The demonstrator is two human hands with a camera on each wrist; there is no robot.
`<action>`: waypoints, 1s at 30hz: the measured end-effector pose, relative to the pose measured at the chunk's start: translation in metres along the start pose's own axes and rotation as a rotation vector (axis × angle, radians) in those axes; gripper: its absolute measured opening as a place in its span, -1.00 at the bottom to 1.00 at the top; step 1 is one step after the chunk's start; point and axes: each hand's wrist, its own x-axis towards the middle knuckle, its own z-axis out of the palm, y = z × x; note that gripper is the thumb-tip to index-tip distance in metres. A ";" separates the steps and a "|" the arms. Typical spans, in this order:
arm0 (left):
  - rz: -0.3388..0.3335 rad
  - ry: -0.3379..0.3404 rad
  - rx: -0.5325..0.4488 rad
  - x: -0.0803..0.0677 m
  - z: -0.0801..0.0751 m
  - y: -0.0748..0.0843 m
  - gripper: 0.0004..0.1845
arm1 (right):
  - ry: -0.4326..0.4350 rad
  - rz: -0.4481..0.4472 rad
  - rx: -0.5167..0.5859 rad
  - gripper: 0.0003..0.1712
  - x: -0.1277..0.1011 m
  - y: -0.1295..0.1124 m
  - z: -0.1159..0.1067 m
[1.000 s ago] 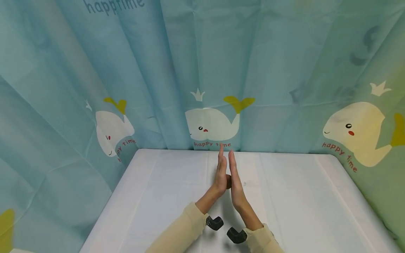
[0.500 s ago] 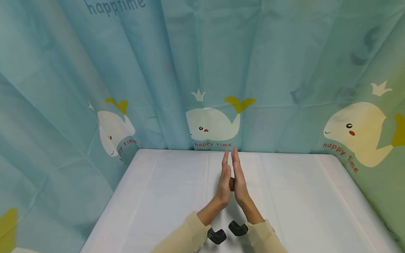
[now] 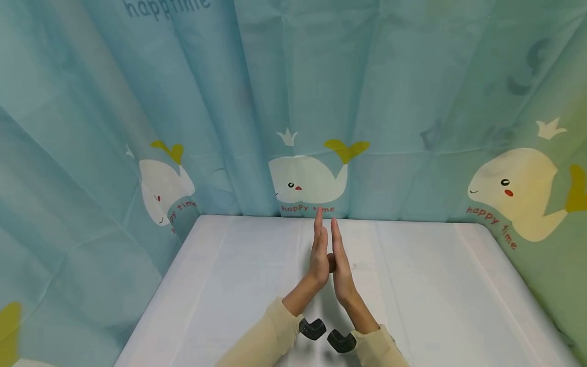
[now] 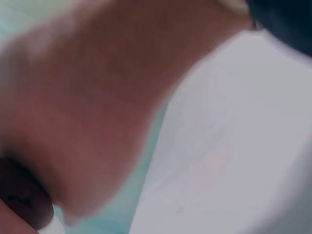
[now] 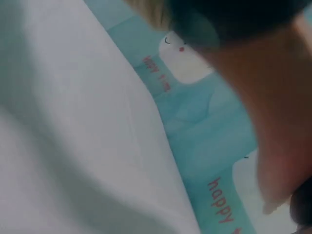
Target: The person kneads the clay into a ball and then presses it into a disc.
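In the head view my left hand [image 3: 319,250] and right hand [image 3: 340,265] stand palm to palm above the white table [image 3: 435,285], fingers straight and pointing away from me. A small dark brown lump [image 3: 331,262] is pressed between the palms, and only a sliver of it shows. The left fingertips reach slightly farther than the right ones. Blurred skin fills most of the left wrist view, with the dark lump [image 4: 22,204] at its bottom left. In the right wrist view the dark lump [image 5: 303,207] peeks out at the lower right edge.
A teal curtain [image 3: 206,102] printed with white whales hangs close around the table's back and both sides. Black wrist cameras [image 3: 312,328] sit below the cream sleeves [image 3: 270,339]. The table's white cloth shows bare surface left and right of the hands.
The palms slide against each other over the lump: the right hand was farther forward half a second ago, and now the left hand leads again, as it did a second ago.
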 end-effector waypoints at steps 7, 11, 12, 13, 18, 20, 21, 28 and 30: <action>-0.022 -0.050 0.082 0.003 -0.004 -0.016 -0.37 | 0.023 -0.012 -0.056 -0.34 0.001 -0.006 0.001; -0.019 -0.075 0.086 -0.003 -0.002 -0.023 -0.37 | 0.040 -0.022 -0.081 -0.35 0.003 -0.006 -0.001; -0.018 -0.082 0.079 -0.004 -0.002 -0.023 -0.37 | 0.044 -0.025 -0.084 -0.35 0.005 -0.006 -0.002; -0.018 -0.090 0.073 -0.005 -0.001 -0.022 -0.36 | 0.047 -0.030 -0.083 -0.36 0.006 -0.006 -0.003; -0.033 -0.119 0.034 -0.012 0.002 -0.013 -0.36 | 0.056 -0.015 -0.060 -0.36 0.013 -0.004 -0.009; -0.033 -0.126 0.037 -0.015 0.003 -0.009 -0.36 | 0.059 0.008 -0.038 -0.37 0.015 -0.004 -0.012; -0.037 -0.133 0.044 -0.016 0.003 -0.006 -0.36 | 0.061 0.022 -0.029 -0.37 0.015 -0.004 -0.014; -0.077 -0.170 0.029 -0.023 0.003 0.006 -0.37 | 0.065 0.073 0.004 -0.38 0.018 -0.001 -0.020; -0.073 -0.158 0.019 -0.021 0.002 0.007 -0.37 | 0.056 0.066 0.015 -0.38 0.016 0.000 -0.017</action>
